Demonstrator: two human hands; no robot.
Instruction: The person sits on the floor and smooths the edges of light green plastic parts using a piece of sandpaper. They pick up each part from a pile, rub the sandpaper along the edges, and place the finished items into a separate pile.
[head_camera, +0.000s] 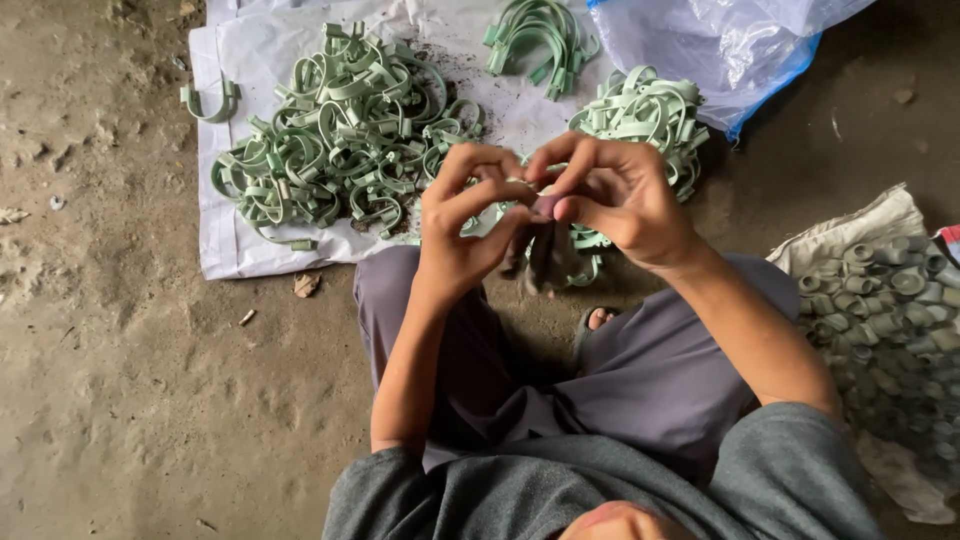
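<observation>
we're sitting over the white plastic sheet (225, 255) carrying the big heap of pale green u-shaped plastic clips (340, 135). left hand (465, 225) and right hand (620, 200) are meeting, fingertips pinching together on a small dark piece (540, 255), probably mid-assembly; next likely needing a clip.

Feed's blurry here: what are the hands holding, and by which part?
Left hand and right hand meet fingertips over a small dark piece hanging below; which part is pinched cannot be told.
</observation>
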